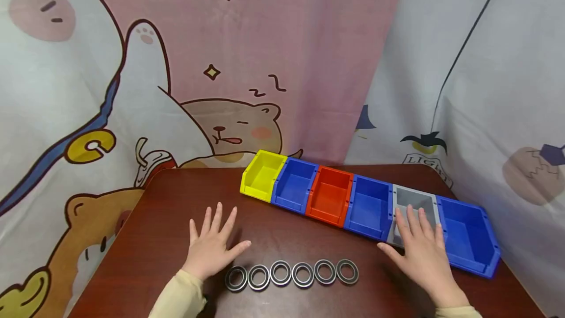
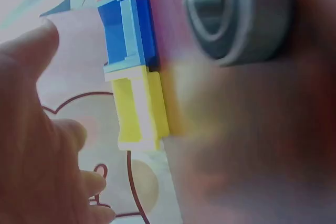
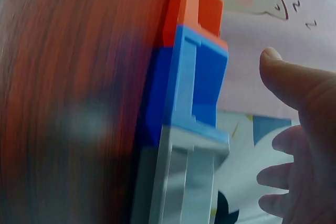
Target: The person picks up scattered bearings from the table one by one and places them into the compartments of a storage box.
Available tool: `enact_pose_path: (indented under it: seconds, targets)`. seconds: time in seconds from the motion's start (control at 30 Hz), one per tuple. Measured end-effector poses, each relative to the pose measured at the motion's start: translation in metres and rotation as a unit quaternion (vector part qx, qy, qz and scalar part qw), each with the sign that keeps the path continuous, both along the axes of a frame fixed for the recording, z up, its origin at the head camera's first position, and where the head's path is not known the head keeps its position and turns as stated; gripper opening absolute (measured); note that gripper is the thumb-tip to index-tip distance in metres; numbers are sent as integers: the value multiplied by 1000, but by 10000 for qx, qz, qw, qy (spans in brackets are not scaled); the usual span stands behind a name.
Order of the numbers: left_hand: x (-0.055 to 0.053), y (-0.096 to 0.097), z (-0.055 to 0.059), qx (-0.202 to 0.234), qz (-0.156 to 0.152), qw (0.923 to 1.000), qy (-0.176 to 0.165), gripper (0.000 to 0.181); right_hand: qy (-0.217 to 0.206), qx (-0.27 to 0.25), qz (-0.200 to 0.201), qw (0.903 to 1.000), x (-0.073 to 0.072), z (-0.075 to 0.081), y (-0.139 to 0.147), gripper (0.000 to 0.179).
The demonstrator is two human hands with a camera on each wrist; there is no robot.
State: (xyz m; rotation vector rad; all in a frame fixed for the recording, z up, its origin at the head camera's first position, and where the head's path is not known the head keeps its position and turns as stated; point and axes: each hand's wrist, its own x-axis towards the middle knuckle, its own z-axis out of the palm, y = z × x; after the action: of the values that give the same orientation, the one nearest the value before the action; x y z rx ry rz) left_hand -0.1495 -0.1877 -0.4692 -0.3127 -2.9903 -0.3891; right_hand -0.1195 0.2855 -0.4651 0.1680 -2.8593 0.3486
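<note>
In the head view, several ball bearings lie flat in a row on the table, from the leftmost bearing [image 1: 245, 279] to the rightmost bearing [image 1: 355, 273]. My left hand [image 1: 212, 249] hovers with fingers spread just above the row's left end, holding nothing. My right hand [image 1: 421, 256], also spread and holding nothing, appears in front of the grey bin [image 1: 415, 195] and hides part of it. One bearing [image 2: 262, 19] looms large and blurred in the left wrist view. The right wrist view shows the thumb and fingertips apart, beside the bins.
Joined bins cross the dark wooden table [image 1: 185, 190] behind the bearings: yellow [image 1: 261, 175], blue [image 1: 295, 185], red [image 1: 329, 195], blue [image 1: 370, 205], grey, then a wider blue bin [image 1: 468, 232] at the right. A cartoon-printed curtain [image 1: 318, 63] hangs behind the table.
</note>
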Motion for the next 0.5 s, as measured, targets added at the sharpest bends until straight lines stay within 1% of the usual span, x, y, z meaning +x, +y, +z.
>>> enact_pose_path:
  seconds: [0.1,0.27,0.37,0.5]
  targets:
    - [-14,3,5,25,-189,9998,-69,95,146,-132,-195,9996,0,0,11,102]
    - [-41,8,11,314,-373,9986,-219,100,309,-374,-586,9971,-1,-2,26,102]
    - [-57,14,12,446,-444,9975,-306,103,221,-503,-853,9948,-3,-2,33,104]
    - [-75,24,13,596,-571,9958,-385,108,-98,-670,-1182,9907,-5,-1,42,108]
